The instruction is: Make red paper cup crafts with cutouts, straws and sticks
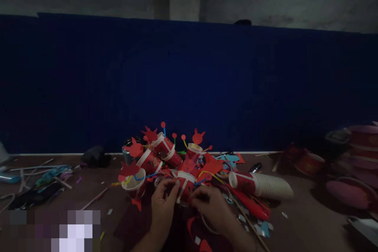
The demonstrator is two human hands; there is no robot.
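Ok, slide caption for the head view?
Left hand and right hand flank a red-and-white paper cup, amid similar cups and red paper cutouts.

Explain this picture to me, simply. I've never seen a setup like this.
There is no machine here: a person works with two bare hands. The one picture comes from a camera worn on their head, looking forward and down.

The left hand holds a red paper cup decorated with cut paper. The right hand is at the cup's other side; whether its fingertips touch the cup is hard to tell.

On the brown table are more decorated cups, a stack of cups lying on its side, and scattered paper scraps. A dark blue panel stands behind. A blocky patch hides the lower left corner.
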